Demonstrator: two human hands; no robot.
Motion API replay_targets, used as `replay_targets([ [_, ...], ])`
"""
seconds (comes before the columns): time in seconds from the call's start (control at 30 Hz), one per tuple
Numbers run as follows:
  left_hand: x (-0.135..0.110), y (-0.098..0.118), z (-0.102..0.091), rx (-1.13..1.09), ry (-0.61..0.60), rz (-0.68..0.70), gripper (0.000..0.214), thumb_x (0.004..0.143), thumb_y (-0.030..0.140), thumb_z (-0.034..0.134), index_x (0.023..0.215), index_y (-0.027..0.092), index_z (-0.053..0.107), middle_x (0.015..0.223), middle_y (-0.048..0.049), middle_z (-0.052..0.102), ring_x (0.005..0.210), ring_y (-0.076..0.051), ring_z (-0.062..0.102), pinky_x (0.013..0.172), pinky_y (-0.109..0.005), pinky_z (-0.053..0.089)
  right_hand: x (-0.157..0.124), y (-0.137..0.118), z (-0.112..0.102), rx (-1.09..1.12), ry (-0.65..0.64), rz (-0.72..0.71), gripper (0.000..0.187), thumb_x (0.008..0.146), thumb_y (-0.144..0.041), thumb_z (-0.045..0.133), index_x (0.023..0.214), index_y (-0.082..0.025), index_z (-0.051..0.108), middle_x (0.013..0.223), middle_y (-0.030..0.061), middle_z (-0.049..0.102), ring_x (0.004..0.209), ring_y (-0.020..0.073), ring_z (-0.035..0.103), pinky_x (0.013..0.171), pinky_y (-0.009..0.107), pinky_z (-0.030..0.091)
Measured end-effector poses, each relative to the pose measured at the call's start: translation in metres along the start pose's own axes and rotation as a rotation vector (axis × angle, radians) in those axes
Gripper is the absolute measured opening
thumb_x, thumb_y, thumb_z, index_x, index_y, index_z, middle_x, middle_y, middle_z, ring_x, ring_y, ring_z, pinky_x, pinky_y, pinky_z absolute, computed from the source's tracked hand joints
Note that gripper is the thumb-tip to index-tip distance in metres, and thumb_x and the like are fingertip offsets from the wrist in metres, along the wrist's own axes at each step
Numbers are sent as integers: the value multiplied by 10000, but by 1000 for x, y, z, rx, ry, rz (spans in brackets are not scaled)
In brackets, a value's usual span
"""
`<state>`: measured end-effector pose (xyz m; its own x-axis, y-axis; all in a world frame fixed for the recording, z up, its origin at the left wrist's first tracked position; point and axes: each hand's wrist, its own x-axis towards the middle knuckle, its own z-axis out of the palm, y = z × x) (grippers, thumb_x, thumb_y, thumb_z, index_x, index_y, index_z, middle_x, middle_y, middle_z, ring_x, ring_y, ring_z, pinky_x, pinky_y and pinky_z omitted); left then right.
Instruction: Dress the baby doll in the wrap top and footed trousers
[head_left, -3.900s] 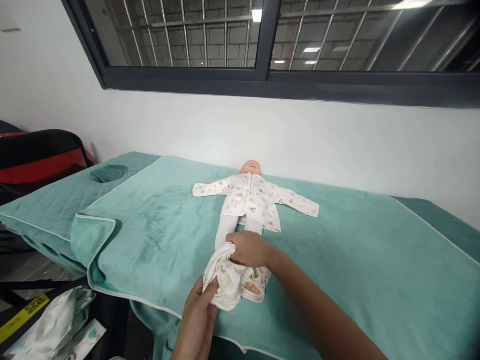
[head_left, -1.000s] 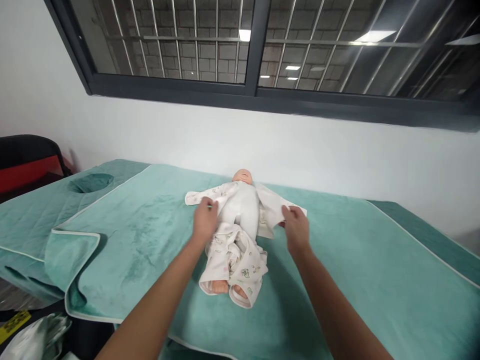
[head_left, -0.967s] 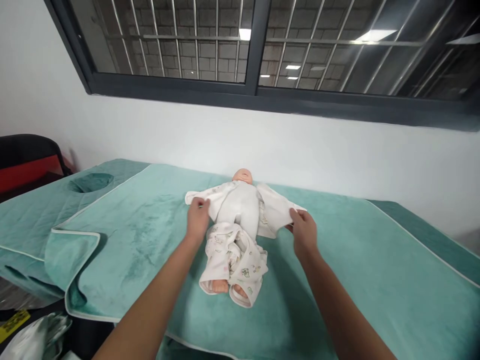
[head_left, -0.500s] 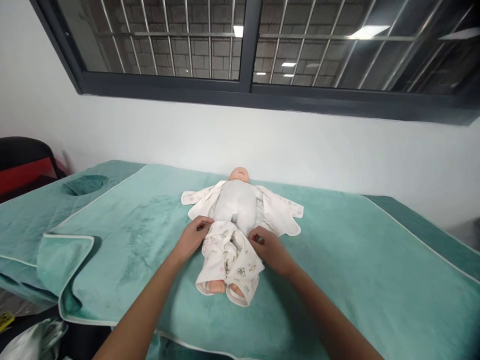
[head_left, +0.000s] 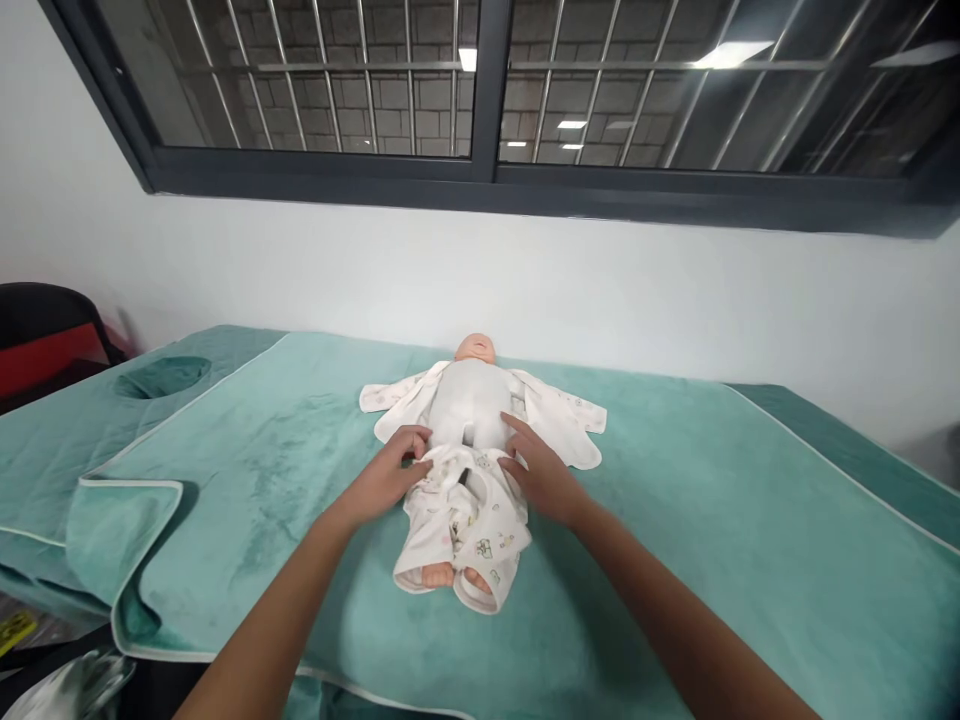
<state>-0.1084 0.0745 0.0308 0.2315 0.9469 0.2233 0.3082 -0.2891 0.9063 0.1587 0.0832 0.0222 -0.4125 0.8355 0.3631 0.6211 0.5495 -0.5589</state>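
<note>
A baby doll (head_left: 468,395) lies on its back with its head toward the wall, its soft torso pale grey-white. Its white printed jacket (head_left: 559,415) is spread open, sleeves out to both sides. White patterned pants (head_left: 487,540) cover the legs, and the feet show at the cuffs. My left hand (head_left: 388,475) is at the left side of the waistband, thumb and fingers apart, the thumb touching the cloth. My right hand (head_left: 541,475) is at the opposite side, fingers spread, the index fingertip on the doll's torso and the thumb by the waistband.
A green padded cover (head_left: 675,520) lies over the bed, its left corner folded over. A round hole (head_left: 163,377) is at the bed's left end. Behind stand a white wall and a barred window (head_left: 484,170). A black and red chair (head_left: 49,335) is at far left, plastic bags below.
My fingers have opened from their closed hold at the pants' waistband. The right index finger has moved up onto the torso. The waistband looks wider and flatter.
</note>
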Motion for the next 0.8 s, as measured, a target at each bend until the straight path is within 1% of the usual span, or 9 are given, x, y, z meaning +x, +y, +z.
replay_targets([
  [0.13, 15, -17, 16, -64, 154, -50, 160, 793, 269, 536, 677, 217, 440, 1281, -100, 593, 1219, -257, 515, 952, -364, 408, 12, 9, 14, -1, 79, 154, 134, 933, -283, 407, 903, -200, 507, 1405, 117, 470, 1254, 233, 463, 1004, 404, 375],
  [0.2, 17, -21, 22, -112, 150, -84, 111, 808, 316, 547, 770, 219, 511, 1280, -92, 599, 1116, -244, 586, 901, -361, 445, 20, 10, 13, -34, 105, 193, 176, 942, -283, 376, 994, -199, 521, 1274, 115, 572, 1134, 228, 542, 940, 375, 402],
  [0.27, 17, -21, 24, -151, 139, -142, 195, 801, 381, 582, 921, 227, 576, 1292, -85, 593, 985, -229, 634, 825, -349, 477, 29, 13, 7, -88, 123, 215, 194, 947, -288, 355, 1015, -204, 516, 1076, 98, 649, 987, 232, 595, 834, 342, 417],
  [0.37, 19, -16, 22, -107, 155, -182, 335, 800, 479, 586, 999, 216, 640, 1195, -73, 646, 976, -237, 622, 833, -337, 473, 48, 20, -1, -173, 181, 258, 167, 940, -319, 362, 932, -219, 496, 751, 43, 613, 742, 228, 585, 656, 289, 358],
  [0.47, 31, -12, 19, -28, 218, -190, 427, 857, 557, 462, 869, 188, 677, 1038, -71, 689, 1015, -250, 600, 895, -347, 454, 62, 30, 3, -130, 254, 300, 136, 905, -349, 435, 846, -234, 476, 638, -1, 536, 641, 203, 528, 598, 268, 300],
  [0.57, 48, -8, 22, 108, 223, -155, 346, 831, 500, 523, 827, 195, 687, 1134, -81, 645, 1102, -260, 571, 971, -373, 425, 63, 41, 17, 70, 334, 310, 184, 872, -384, 500, 776, -230, 466, 649, -17, 531, 641, 177, 515, 626, 271, 348],
  [0.63, 57, -2, 28, 223, 133, -83, 232, 787, 418, 605, 838, 212, 699, 1336, -89, 530, 1265, -275, 467, 1068, -388, 351, 59, 47, 24, 208, 379, 260, 178, 860, -382, 526, 781, -227, 490, 719, -8, 560, 702, 174, 539, 682, 284, 404],
  [0.73, 60, 10, 40, 371, -41, -4, 190, 730, 389, 688, 793, 210, 679, 1520, -72, 338, 1409, -305, 275, 1141, -412, 257, 54, 55, 24, 325, 388, 104, 121, 833, -337, 577, 804, -224, 543, 977, 41, 612, 953, 200, 570, 822, 317, 449],
  [0.8, 58, 17, 43, 411, -73, 11, 199, 718, 385, 708, 785, 207, 651, 1539, -65, 317, 1415, -310, 266, 1137, -418, 270, 52, 55, 20, 367, 347, 33, 110, 825, -329, 604, 806, -227, 567, 1180, 57, 583, 1141, 217, 519, 963, 354, 413],
])
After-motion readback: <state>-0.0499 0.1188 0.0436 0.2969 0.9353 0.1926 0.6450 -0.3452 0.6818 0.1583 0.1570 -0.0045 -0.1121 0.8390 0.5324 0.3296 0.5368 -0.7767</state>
